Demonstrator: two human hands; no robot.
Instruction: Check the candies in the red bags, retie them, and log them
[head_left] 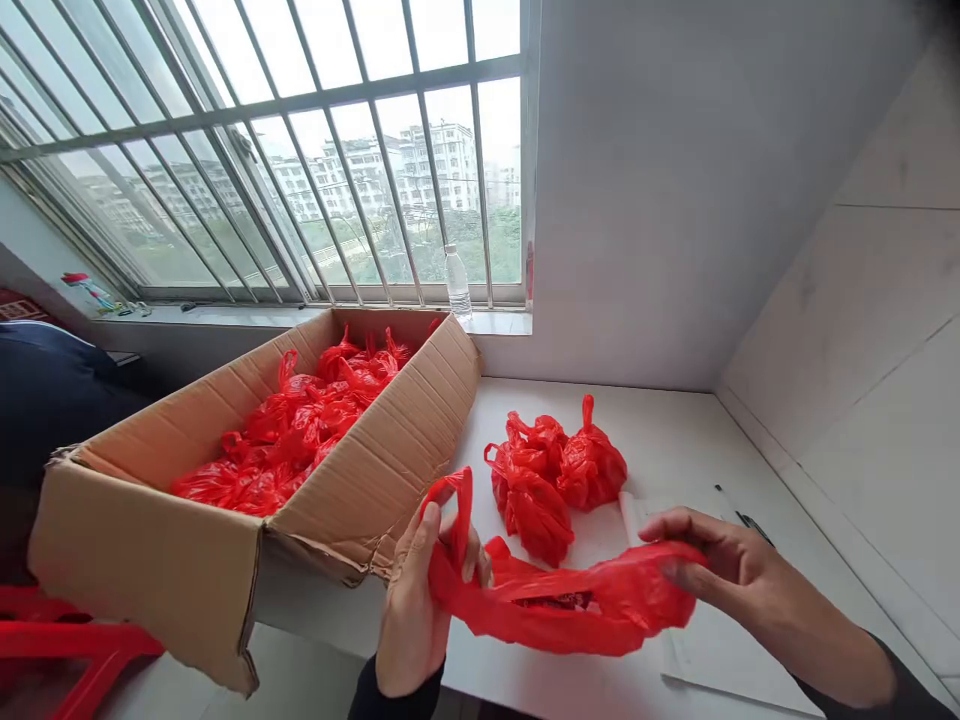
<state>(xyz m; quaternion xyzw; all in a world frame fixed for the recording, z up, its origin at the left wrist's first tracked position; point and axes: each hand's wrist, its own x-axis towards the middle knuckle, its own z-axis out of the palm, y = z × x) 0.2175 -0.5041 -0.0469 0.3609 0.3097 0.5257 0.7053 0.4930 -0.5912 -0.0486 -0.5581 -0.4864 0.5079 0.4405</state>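
Stretched between both hands is a red plastic bag (547,615), held low over the white table. Its mouth is partly open, and something dark red with small markings shows inside, too covered to name. My left hand (424,590) is closed round the handle end, with one handle loop sticking up past the thumb. At the other end my right hand (709,565) pinches the bunched, full part between thumb and fingers. Just beyond the bag sit several knotted red bags (532,480) in a cluster on the table.
To the left a long open cardboard box (375,460) holds many knotted red bags (300,420). Paper (697,640) and a pen (742,520) lie by my right hand. A water bottle (456,280) stands on the barred window's sill. A person's dark sleeve (52,400) is at far left, above a red stool (82,640).
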